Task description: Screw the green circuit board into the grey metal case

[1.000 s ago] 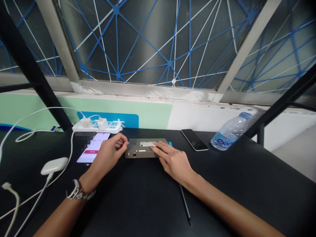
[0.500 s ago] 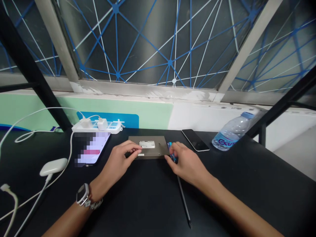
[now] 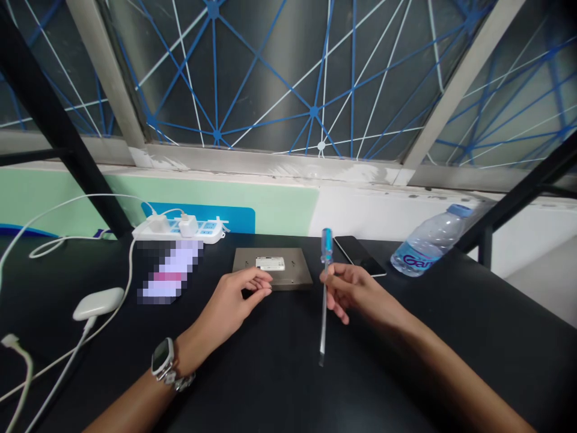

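A screwdriver with a clear blue handle (image 3: 327, 245) stands nearly upright in my right hand (image 3: 354, 288). Thumb and fingers pinch its metal shaft just below the handle, and the flat tip points down toward me. On the desk lies a flat grey-brown metal box (image 3: 243, 260) with a white label and small holes in its top. My left hand (image 3: 238, 294), loosely curled with a gap between thumb and fingers, is at the box's front left edge and holds nothing. Whether it touches the box I cannot tell.
A dark phone (image 3: 360, 255) lies behind my right hand, with a tilted water bottle (image 3: 428, 243) farther right. To the left are a lit, pixelated phone (image 3: 171, 273), a white power strip (image 3: 211, 231), a white charging case (image 3: 98, 304) and loose cables. A window wall borders the back.
My right hand has picked the screwdriver up off the desk and raised it upright. My left hand has shifted slightly right and toward me.
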Tool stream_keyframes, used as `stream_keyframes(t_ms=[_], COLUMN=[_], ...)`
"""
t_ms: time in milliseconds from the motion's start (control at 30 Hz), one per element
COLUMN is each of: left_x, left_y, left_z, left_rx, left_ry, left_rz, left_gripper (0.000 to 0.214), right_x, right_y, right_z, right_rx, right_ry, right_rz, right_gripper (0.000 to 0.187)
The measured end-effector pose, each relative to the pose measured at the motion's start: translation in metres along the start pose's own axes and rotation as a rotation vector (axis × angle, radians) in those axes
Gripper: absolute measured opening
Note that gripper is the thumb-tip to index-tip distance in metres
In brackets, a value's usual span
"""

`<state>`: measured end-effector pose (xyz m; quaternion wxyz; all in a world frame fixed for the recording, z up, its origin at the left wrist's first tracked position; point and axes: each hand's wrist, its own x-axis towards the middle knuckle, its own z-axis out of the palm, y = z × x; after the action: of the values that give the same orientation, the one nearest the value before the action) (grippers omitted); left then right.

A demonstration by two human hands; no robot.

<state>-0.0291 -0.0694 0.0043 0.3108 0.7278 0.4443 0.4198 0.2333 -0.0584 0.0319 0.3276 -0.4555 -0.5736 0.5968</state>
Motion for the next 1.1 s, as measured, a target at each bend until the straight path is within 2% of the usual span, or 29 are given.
stream_keyframes(t_ms=[167, 300, 500, 1100], left_x=[-0.001, -0.001, -0.002, -0.002], left_y=[0.001, 0.003, 0.001, 0.003], left_z=[0.003, 0.004, 0.005, 0.006], left_rx=[-0.037, -0.075, -0.104, -0.066], left_ry=[-0.030, -0.034, -0.038, -0.050], left_rz=[-0.030, -0.044, -0.050, -0.031], left_gripper=[0.010, 0.011, 0.012, 0.011], right_x=[-0.004, -0.005, -0.006, -0.006], right_y=[-0.005, -0.005, -0.005, -0.002], right_z=[0.019, 0.028, 0.029, 0.031], right_rx=[0.191, 0.186, 0.172, 0.184], right_ry=[0.148, 0.273, 0.351, 0.310], right_rz=[-0.310, -0.427, -0.471, -0.481], right_gripper=[0.023, 0.022, 0.021, 0.021])
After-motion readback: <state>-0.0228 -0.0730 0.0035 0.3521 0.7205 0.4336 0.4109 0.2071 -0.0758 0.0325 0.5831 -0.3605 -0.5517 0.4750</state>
